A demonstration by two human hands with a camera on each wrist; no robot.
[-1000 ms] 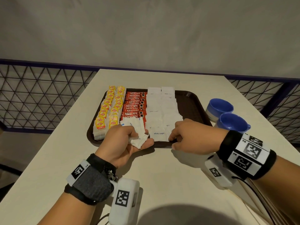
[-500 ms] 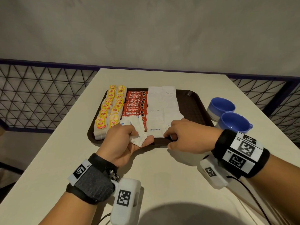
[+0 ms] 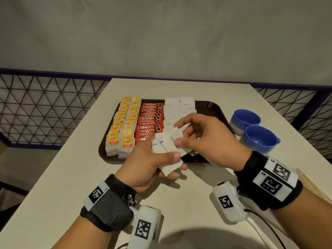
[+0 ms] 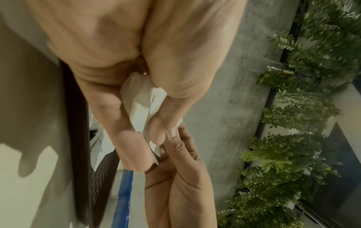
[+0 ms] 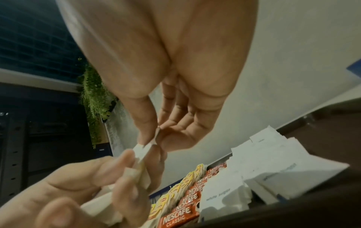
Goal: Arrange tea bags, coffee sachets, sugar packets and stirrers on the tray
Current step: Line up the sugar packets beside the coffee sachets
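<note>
Sugar packets passing between both grips above the tray's near edge.

Left grip (image 3: 152, 164) clenched around a fanned bunch of white sugar packets (image 3: 167, 150); right grip (image 3: 203, 139) pinching the top packet of this bunch between thumb and forefinger. Beyond the grips, on the brown tray (image 3: 212, 110): yellow tea bags (image 3: 124, 126) far left, red coffee sachets (image 3: 150, 121) in the middle, laid sugar packets (image 3: 179, 106) beside them. Right of the right grip, two blue cups (image 3: 258, 139) on the bench (image 3: 71, 177).

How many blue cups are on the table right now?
2. One blue cup stands right of the tray; the second blue cup sits nearer, touching it. Others may be out of view.
</note>
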